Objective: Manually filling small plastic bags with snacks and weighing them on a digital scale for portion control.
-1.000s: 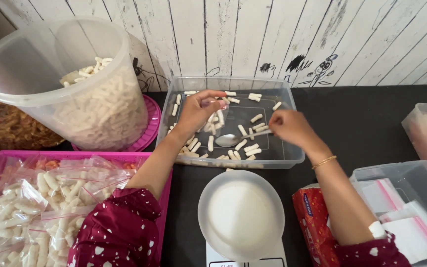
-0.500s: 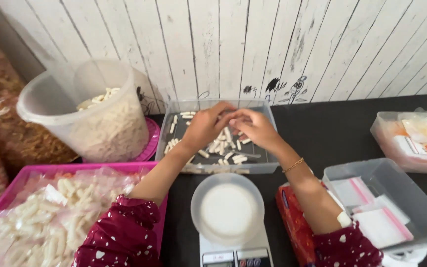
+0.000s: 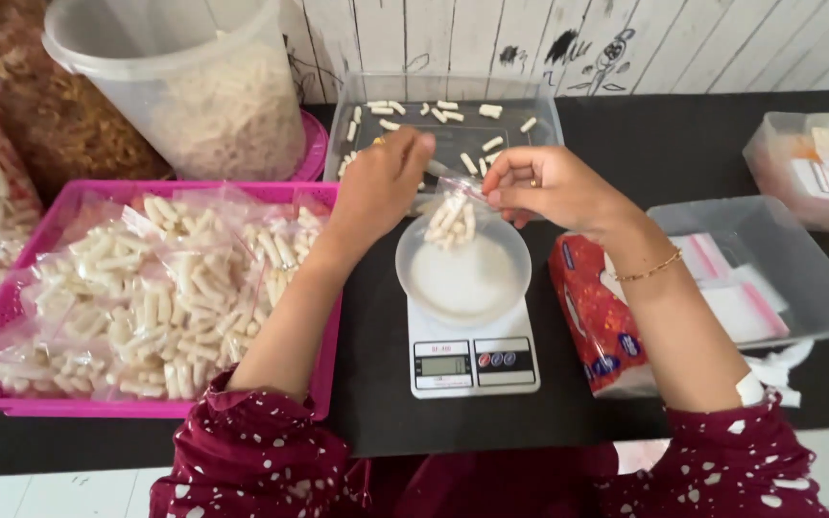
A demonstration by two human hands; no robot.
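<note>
left hand [image 3: 381,182]: closed on the left edge of the small clear bag [image 3: 451,217], fingers pinched at its mouth.
right hand [image 3: 544,184]: pinched on the bag's right edge, thin gold bangle on the wrist; hands near each other, bag stretched between them.
bag position: hangs between both hands, just above the white bowl [image 3: 463,278]; cannot tell if it touches.
bag contents: short pale cylindrical snack sticks [image 3: 453,221], matte, dry-looking, loosely piled.
scale [image 3: 472,357]: white, flat, digital, directly below the hands; bowl sits on it, round, translucent plastic.
doing it well: judged, keep the mouth held upright and level so no sticks spill, lower the bag centred in the bowl, release fully so the reading is clean.
clear tub [image 3: 453,120]: beyond the hands, rigid plastic, scattered sticks inside.
pink tray [image 3: 11,398]: left of left hand, filled bags, crinkly film.
big tub [image 3: 194,86]: far left beyond the hands, translucent, round.
red pack [image 3: 592,317]: under right forearm, glossy.
grey bin [image 3: 769,259]: right of right hand, empty zip bags.
</note>
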